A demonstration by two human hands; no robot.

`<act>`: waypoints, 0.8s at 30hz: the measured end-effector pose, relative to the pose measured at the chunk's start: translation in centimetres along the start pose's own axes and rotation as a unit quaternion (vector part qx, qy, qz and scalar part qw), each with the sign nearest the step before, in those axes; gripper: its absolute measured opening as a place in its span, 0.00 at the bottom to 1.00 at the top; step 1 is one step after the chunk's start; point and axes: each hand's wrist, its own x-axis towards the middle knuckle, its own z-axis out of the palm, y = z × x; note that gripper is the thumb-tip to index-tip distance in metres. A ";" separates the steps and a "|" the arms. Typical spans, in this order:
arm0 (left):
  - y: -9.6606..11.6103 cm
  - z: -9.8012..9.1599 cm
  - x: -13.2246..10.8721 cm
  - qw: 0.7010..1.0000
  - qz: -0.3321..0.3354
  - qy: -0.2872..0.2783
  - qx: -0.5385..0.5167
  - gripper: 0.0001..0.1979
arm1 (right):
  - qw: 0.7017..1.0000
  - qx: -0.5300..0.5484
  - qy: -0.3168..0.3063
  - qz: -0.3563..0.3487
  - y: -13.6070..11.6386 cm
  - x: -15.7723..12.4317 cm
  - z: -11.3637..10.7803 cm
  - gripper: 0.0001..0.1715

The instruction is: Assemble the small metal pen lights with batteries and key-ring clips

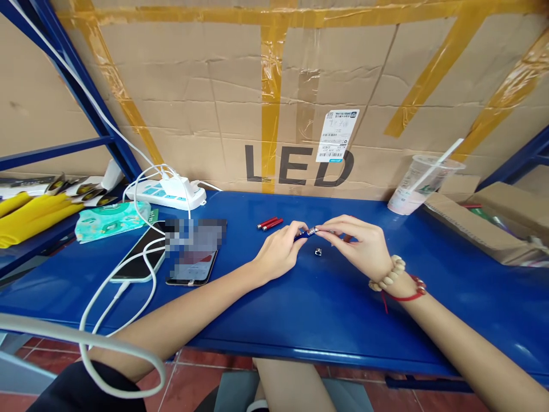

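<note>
Between the fingertips of my left hand (278, 249) is a small, slim blue tube (303, 234) with a silver end. My right hand (358, 243) pinches that silver end from the other side, so both hands meet on the tube above the blue table (343, 309). Just below them a small silver metal piece (318, 252) lies on the tabletop. Two slim red tubes (270, 224) with silver ends lie side by side behind my left hand. Much of the blue tube is covered by my fingers.
On the left are two phones (195, 266) (139, 254), white cables (148, 257), a power strip (171, 194) and a green tissue pack (109, 220). A plastic cup (418, 186) with a straw and an open cardboard box (480, 229) stand at right. A large carton (214, 86) rises behind.
</note>
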 end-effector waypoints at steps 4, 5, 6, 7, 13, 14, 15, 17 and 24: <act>-0.2 0.1 0.0 1.000 -0.001 -0.007 0.000 0.10 | 0.999 0.001 -0.031 0.013 -0.1 0.2 -0.2 0.14; -0.2 0.1 0.0 1.000 0.001 -0.007 0.001 0.10 | 0.999 0.002 -0.039 0.011 -0.1 0.2 -0.2 0.14; -0.3 0.1 0.0 1.000 0.003 -0.006 0.004 0.10 | 0.999 0.004 -0.047 0.006 0.0 0.2 -0.2 0.14; -0.3 0.1 0.0 1.000 0.005 -0.004 0.007 0.10 | 0.999 0.005 -0.053 0.002 0.1 0.2 -0.1 0.13; -0.5 0.1 -0.1 1.000 0.010 -0.012 0.004 0.10 | 0.997 0.009 -0.083 -0.001 0.5 -0.1 0.4 0.15; -0.5 0.1 -0.1 1.000 0.009 -0.014 0.005 0.10 | 0.996 0.007 -0.086 -0.001 0.6 -0.2 0.4 0.15; -0.5 0.1 -0.1 1.000 0.009 -0.016 0.005 0.10 | 0.996 0.002 -0.087 -0.002 0.7 -0.2 0.4 0.16; -0.5 0.1 -0.1 1.000 0.010 -0.020 0.005 0.10 | 0.996 -0.010 -0.087 -0.008 1.0 -0.3 0.5 0.15; -0.4 0.1 -0.2 0.999 0.015 -0.039 0.015 0.12 | 0.993 -0.046 -0.103 -0.016 1.5 -0.5 0.6 0.15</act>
